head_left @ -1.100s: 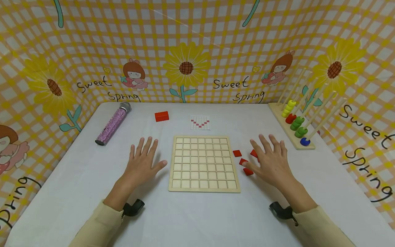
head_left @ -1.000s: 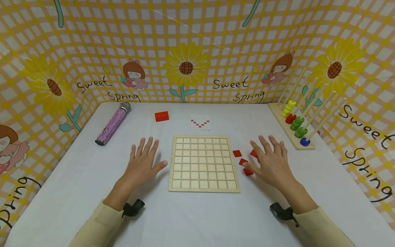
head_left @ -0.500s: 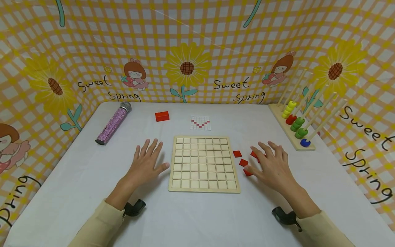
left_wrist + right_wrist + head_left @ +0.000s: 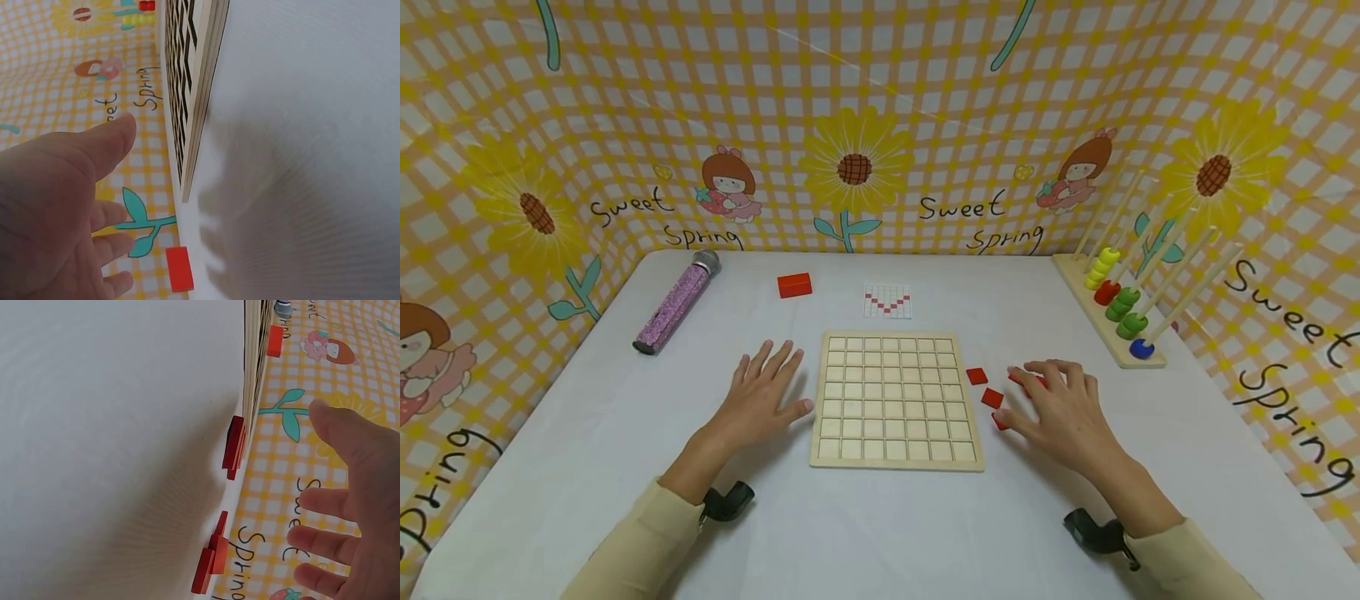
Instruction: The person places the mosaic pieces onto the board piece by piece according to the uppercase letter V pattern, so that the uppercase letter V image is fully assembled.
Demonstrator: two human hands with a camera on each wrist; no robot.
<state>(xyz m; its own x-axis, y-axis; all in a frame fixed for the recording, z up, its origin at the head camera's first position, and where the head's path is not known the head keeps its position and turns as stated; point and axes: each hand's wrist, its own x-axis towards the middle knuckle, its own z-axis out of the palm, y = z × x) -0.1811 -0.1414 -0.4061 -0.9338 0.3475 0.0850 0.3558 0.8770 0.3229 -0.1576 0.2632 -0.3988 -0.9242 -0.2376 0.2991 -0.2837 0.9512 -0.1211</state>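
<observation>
A wooden grid board [image 4: 887, 408] lies flat between the hands in the head view. To its left hovers my left hand [image 4: 757, 410], fingers spread and holding nothing; its thumb is nearest the board's edge. On the other side, my right hand [image 4: 1067, 417] hangs over loose red tiles [image 4: 977, 377], fingers a little bent. It grips nothing, and a gap shows between the hand [image 4: 375, 481] and the red tiles [image 4: 203, 570] in the right wrist view. Some tiles are partly hidden under that hand in the head view.
Behind the board lie a small card [image 4: 888, 301] with a red V pattern and a red block [image 4: 795, 285]. A glittery pink microphone [image 4: 673, 308] rests at the back left. At the back right stands a bead-and-peg counting rack [image 4: 1138, 357].
My right hand has lowered and drawn slightly back over the red tiles, its fingers bending more. My left hand has shifted slightly right towards the board. The tiles and board stay put.
</observation>
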